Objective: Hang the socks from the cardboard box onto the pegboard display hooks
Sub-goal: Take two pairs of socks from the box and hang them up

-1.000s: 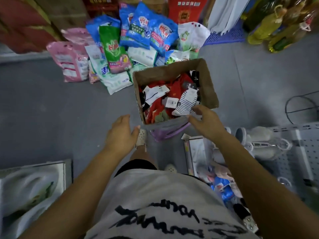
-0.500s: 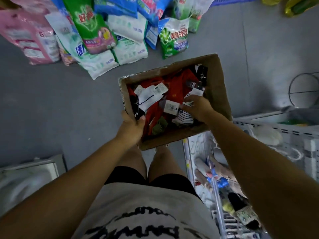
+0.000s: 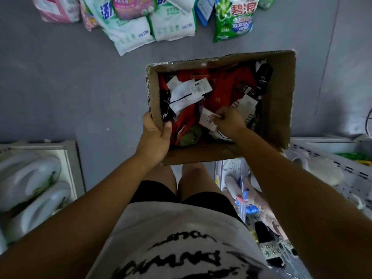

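- Your left hand (image 3: 155,137) grips the box (image 3: 281,101) at its near-left corner. The thumb curls over the left wall to the inside and the fingers wrap the outside.
- Your right hand (image 3: 229,121) is inside the box, having crossed the near wall. Its fingertips are bunched together and pinch a pale tag (image 3: 207,118) lying on the socks near the middle.
- The box sits in front of your knees with its open top facing you. I cannot tell whether anything supports it from below.
- The socks cover the bottom of the box.
  - Red socks (image 3: 231,87) fill the centre.
  - A white sock (image 3: 183,95) with paper labels lies by the left wall.
  - A black sock (image 3: 263,73) is in the far-right corner.
  - A striped sock (image 3: 246,106) is just beyond your right knuckles.
  - A green sock (image 3: 191,135) lies against the near wall, close to your left thumb.
- Bare cardboard shows along the right wall and the near wall, so the open room inside is on those two sides.
- Grey floor (image 3: 70,87) lies open to the left of the box and past its far wall.
- Bags (image 3: 173,23) line the far edge of the view, well apart from the box.
- The pegboard (image 3: 334,168) is low on your right. Its top rail is just beside the box's near-right corner, and your right forearm passes alongside it.
- A shelf (image 3: 70,162) holding white shoes (image 3: 30,178) stands on your left, apart from your left arm.
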Demonstrator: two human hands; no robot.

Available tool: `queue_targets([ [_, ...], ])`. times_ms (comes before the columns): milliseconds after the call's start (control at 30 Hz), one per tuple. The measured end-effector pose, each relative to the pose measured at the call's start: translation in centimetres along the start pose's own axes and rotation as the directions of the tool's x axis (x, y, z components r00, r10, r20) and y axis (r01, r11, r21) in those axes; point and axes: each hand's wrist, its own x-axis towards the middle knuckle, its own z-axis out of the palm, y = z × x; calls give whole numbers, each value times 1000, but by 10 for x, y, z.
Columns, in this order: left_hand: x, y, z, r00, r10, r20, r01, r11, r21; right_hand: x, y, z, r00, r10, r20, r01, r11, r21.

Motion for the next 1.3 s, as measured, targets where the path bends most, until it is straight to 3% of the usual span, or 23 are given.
queue_targets([
  [100, -20, 8, 6, 941, 46, -334, -16, 996, 93, -35, -1, -16, 999, 0, -52, 11, 977, 215],
  [167, -38, 15, 10, 889, 148, -434, -123, 989, 84, -65, 0, -28, 998, -20, -64, 42, 932, 360],
  [233, -49, 23, 14, 953, 94, -287, -114, 992, -56, -90, -2, -40, 998, -44, -45, 61, 863, 501],
  [300, -54, 35, 19, 997, -60, 52, 71, 969, -235, -110, -4, -43, 996, -86, 14, 60, 790, 610],
  [367, -54, 48, 27, 935, -174, 310, 287, 883, -371, -122, -6, -39, 991, -117, 63, 48, 756, 653],
  [400, -53, 52, 31, 918, -201, 343, 343, 836, -429, -126, -7, -36, 988, -132, 78, 49, 755, 654],
  [533, -46, 54, 40, 931, -277, 239, 365, 738, -568, -122, -2, -25, 981, -124, 149, 5, 783, 622],
  [633, -40, 46, 34, 925, -301, 234, 380, 693, -612, -92, 12, -30, 999, 51, 18, -53, 845, 532],
  [700, -37, 39, 29, 927, -310, 209, 372, 704, -605, -65, 23, -38, 979, 189, -75, -130, 866, 482],
  [767, -34, 34, 24, 936, -301, 183, 350, 739, -576, -39, 31, -45, 938, 329, -111, -227, 823, 521],
  [900, -32, 27, 17, 951, -242, 193, 308, 797, -519, -7, 31, -42, 871, 486, -71, -360, 730, 582],
  [1300, -44, 34, 1, 978, -96, 186, 165, 901, -401, -17, 46, -35, 908, 409, -93, -201, 619, 759],
])
